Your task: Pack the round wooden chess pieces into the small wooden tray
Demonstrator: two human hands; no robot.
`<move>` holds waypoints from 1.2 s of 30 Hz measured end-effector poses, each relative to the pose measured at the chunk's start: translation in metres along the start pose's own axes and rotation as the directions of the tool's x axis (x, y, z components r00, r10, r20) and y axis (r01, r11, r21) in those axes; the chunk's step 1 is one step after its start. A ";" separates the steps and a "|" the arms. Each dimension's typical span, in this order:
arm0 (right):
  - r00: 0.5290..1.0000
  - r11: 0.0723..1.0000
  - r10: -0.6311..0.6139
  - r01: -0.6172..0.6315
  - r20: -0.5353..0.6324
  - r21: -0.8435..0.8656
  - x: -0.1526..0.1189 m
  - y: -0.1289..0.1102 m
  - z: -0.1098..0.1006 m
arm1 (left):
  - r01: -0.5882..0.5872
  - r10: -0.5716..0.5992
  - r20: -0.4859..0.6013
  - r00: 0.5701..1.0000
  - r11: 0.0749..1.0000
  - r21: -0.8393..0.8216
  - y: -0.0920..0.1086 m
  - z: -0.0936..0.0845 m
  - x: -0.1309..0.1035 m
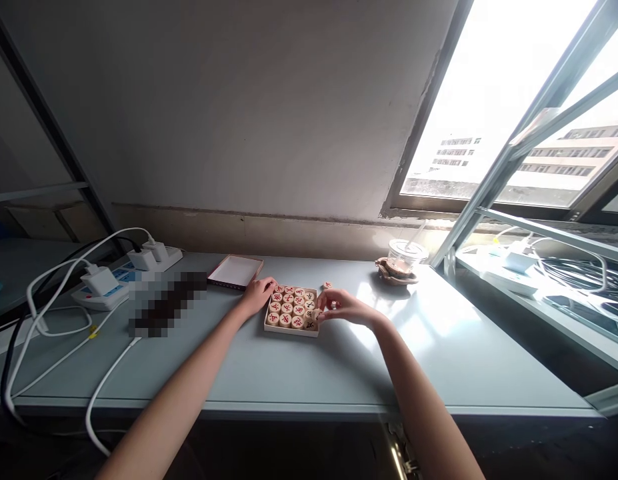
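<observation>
Wall (239, 120): grey, rising behind the far edge of the desk; a paler band ran along its foot.
Desk (413, 373): pale blue-grey, lit in patches on the right; it bore everything below.
Window (481, 93): bright, at the upper right; buildings stood outside.
Strip (123, 287): at the left, with white plugs in it and cables trailing from it.
Box (291, 331): open, between the two hands, at mid-desk.
Lid (235, 271): beyond the box and to its left, hollow side up.
Right hand (347, 307): at the box's right side; thumb and fingertips pinched a single piece.
Left hand (257, 297): fingertips at the box's far left corner; whether they gripped it, I could not tell.
Cup (406, 257): clear, lidded, on a brown stand (396, 273) at the far right.
Pieces (285, 321): round, in rows in the box; red or dark characters faced up.
Held piece (316, 315): between the right fingertips, over the box's right rim; its contact beneath was unclear.
Lone piece (327, 285): on the desk, just beyond the right hand, outside its grip.
</observation>
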State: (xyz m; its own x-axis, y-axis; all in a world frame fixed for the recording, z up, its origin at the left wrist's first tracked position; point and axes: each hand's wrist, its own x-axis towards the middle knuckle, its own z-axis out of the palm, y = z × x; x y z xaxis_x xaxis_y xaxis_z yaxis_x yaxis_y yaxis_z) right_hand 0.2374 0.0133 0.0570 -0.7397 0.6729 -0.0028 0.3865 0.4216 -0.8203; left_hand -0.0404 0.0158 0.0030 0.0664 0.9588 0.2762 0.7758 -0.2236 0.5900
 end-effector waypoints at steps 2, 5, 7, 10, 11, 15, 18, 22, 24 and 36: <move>0.997 0.996 0.073 -0.074 -0.022 -0.044 -0.003 0.008 -0.007 | 0.007 -0.007 0.003 1.000 1.000 -0.006 0.001 0.000 0.000; 0.963 0.948 0.206 -0.240 -0.175 -0.209 -0.007 0.019 -0.014 | 0.012 -0.012 -0.002 1.000 1.000 -0.006 0.001 0.000 0.000; 0.939 0.913 0.220 -0.294 -0.264 -0.284 -0.007 0.023 -0.015 | 0.010 -0.010 -0.006 1.000 1.000 -0.002 0.001 0.000 0.000; 0.943 0.912 0.207 -0.282 -0.261 -0.298 -0.007 0.025 -0.015 | 0.008 -0.008 -0.011 1.000 1.000 0.002 0.000 0.001 0.000; 0.946 0.918 0.209 -0.277 -0.250 -0.283 -0.007 0.025 -0.016 | 0.008 -0.008 -0.012 1.000 1.000 0.002 0.000 0.001 0.000; 0.952 0.932 0.253 -0.288 -0.175 -0.220 -0.009 0.031 -0.020 | 0.007 -0.007 -0.008 1.000 1.000 0.003 0.000 0.001 0.000; 0.950 0.919 0.284 -0.309 -0.133 -0.244 -0.010 0.035 -0.022 | 0.008 -0.008 -0.003 1.000 1.000 0.002 0.000 0.001 0.001; 0.921 0.863 0.294 -0.371 -0.257 -0.343 -0.007 0.034 -0.018 | 0.009 -0.009 -0.013 1.000 1.000 -0.003 0.000 0.002 0.001; 0.906 0.840 0.231 -0.370 -0.354 -0.397 -0.003 0.029 -0.011 | 0.012 -0.012 -0.016 1.000 1.000 0.004 0.000 0.002 0.001; 0.901 0.685 0.065 -0.353 -0.429 -0.637 0.036 0.046 0.039 | 0.013 -0.013 0.011 1.000 1.000 -0.016 0.000 0.000 0.000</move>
State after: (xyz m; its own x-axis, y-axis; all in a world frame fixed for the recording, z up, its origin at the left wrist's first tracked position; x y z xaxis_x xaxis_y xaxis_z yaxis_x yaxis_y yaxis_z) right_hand 0.2074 0.0330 -0.0027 -0.4051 0.8943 0.1900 0.8766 0.4390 -0.1969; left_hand -0.0403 0.0158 0.0033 0.0634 0.9635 0.2600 0.7665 -0.2139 0.6055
